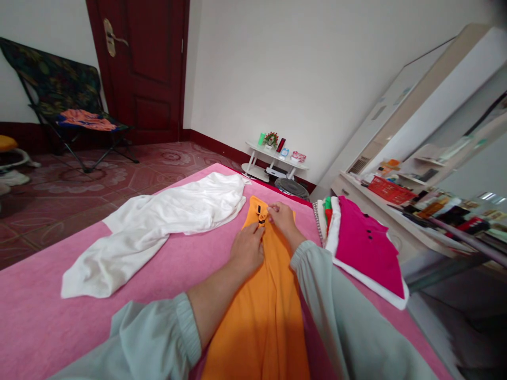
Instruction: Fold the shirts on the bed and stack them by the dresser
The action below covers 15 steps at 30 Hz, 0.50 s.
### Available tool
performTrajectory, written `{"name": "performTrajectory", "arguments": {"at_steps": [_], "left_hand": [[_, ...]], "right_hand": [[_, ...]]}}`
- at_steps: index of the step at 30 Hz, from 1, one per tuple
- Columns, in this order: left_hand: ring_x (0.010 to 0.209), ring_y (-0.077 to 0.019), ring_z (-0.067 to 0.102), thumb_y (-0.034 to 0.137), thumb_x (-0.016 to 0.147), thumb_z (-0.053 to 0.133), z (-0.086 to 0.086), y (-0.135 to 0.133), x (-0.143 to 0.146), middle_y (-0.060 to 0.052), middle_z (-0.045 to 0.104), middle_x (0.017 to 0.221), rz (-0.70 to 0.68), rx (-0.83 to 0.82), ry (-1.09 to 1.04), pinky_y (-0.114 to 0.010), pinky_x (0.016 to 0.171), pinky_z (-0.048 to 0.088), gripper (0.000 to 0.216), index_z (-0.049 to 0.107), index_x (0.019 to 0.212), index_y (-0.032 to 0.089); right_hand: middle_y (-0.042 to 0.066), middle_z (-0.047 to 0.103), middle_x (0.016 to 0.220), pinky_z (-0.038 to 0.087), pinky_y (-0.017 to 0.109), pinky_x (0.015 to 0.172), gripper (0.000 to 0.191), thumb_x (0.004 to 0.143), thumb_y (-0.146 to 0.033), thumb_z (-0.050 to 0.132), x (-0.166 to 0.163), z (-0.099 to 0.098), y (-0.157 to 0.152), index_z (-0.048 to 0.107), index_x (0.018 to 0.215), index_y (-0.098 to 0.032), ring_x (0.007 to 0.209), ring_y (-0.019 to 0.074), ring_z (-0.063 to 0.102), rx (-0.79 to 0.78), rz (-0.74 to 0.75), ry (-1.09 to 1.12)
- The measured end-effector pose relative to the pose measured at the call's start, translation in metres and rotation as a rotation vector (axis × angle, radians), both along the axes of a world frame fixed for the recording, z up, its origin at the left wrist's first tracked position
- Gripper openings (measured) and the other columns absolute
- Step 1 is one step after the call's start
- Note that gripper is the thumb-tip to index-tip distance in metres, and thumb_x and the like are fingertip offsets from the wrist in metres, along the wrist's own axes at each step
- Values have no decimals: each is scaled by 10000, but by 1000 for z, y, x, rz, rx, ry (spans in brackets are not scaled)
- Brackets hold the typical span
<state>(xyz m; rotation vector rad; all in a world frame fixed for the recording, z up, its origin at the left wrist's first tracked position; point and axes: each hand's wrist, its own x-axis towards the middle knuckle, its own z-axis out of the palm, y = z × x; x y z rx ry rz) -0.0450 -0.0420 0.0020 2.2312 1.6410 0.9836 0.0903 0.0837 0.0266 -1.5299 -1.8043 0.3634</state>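
A pair of orange trousers (273,295) lies lengthwise on the pink bed cover (206,261), waist end away from me and legs towards me. My left hand (247,245) rests on the upper part, its fingers closed on the cloth just below a small dark fastening at the waist. Beside that fastening, my right hand (282,217) pinches the orange cloth between thumb and fingers. What lies between the fingertips is too small to make out. White trousers (190,206) are spread out to the left, apart from both hands.
To the right is a stack of folded clothes with a magenta garment (362,240) on top. A low white shelf (273,153) with small items stands past the bed's far end. A cluttered dresser with a red basket (390,190) is at right; a folding chair (71,95) is at left.
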Motion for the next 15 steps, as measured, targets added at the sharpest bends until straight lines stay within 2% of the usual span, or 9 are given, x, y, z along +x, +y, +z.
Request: {"name": "performTrajectory", "arguments": {"at_steps": [2, 4, 7, 9, 12, 15], "left_hand": [[1121, -233, 513, 128, 791, 454, 1, 0, 0, -87, 566, 1213, -18, -2, 22, -346, 988, 407, 441, 572, 1211, 192], [1118, -239, 507, 139, 793, 458, 1, -1, -1, -83, 576, 1194, -33, 0, 33, -354, 981, 406, 444, 571, 1217, 203], [1098, -246, 511, 154, 802, 454, 2, -2, -1, -81, 577, 1180, -37, 5, 40, -370, 954, 417, 447, 567, 1228, 228], [1104, -247, 511, 159, 804, 451, 2, -2, 0, -88, 567, 1192, -24, -10, 46, -375, 949, 420, 460, 553, 1246, 237], [1179, -255, 478, 172, 796, 466, 2, -2, 0, -105, 502, 1300, 0, -37, 45, -382, 993, 398, 523, 483, 1316, 221], [1276, -265, 407, 178, 794, 471, 1, -2, 1, -122, 384, 1429, 38, -52, 20, -397, 1050, 357, 574, 408, 1364, 182]], "right_hand": [[58, 710, 886, 494, 256, 724, 278, 713, -200, 562, -8, -4, 5, 668, 966, -156, 751, 157, 647, -21, 7, -37], [56, 707, 951, 475, 257, 791, 270, 658, -154, 608, -11, -8, 9, 678, 917, -173, 844, 163, 642, -35, 2, -74], [51, 707, 796, 475, 267, 754, 147, 601, -125, 638, -12, -11, 15, 673, 739, -161, 777, 177, 644, -66, -31, -111], [56, 684, 695, 482, 278, 704, 80, 622, -146, 620, -11, -11, 19, 655, 693, -151, 708, 185, 639, -56, -78, -110], [71, 689, 742, 495, 285, 707, 205, 726, -189, 518, -11, -9, 22, 653, 874, -147, 736, 186, 647, 14, -145, -66], [97, 695, 965, 504, 289, 777, 369, 771, -198, 471, -10, -8, 19, 574, 1120, -141, 878, 180, 652, 66, -145, -17]]}}
